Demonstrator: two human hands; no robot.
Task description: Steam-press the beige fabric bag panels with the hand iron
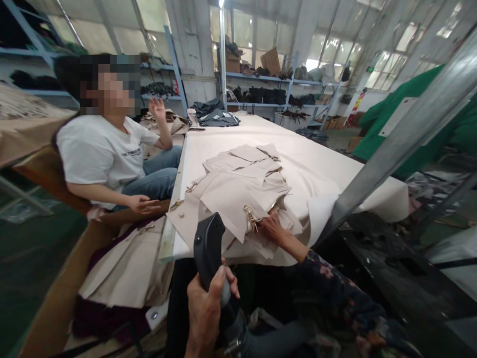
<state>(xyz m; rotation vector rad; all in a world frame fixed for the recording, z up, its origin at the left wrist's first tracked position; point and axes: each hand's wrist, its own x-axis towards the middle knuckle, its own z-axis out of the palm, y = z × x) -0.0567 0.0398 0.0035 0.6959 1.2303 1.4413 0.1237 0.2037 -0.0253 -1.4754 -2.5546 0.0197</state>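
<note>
My left hand (206,303) is wrapped round a black nozzle (209,243) that joins a thick grey hose (276,343), like a vacuum cleaner's. Its tip points up, in front of the table's near edge. On the table lies a loose heap of flat beige fabric pieces (219,199), some with gold-coloured metal zipper parts (249,214). At the heap's right front, my right hand (275,228) is closed on the edge of a beige fabric piece beside a zipper. Its fingertips are partly hidden by the cloth.
A white-covered table (305,154) stretches away from me. At the left, a seated person (100,154) has one hand raised. Below them, a cardboard box (52,293) holds more beige pieces (126,268). A metal post (402,129) slants across the right. Shelves (257,77) stand behind.
</note>
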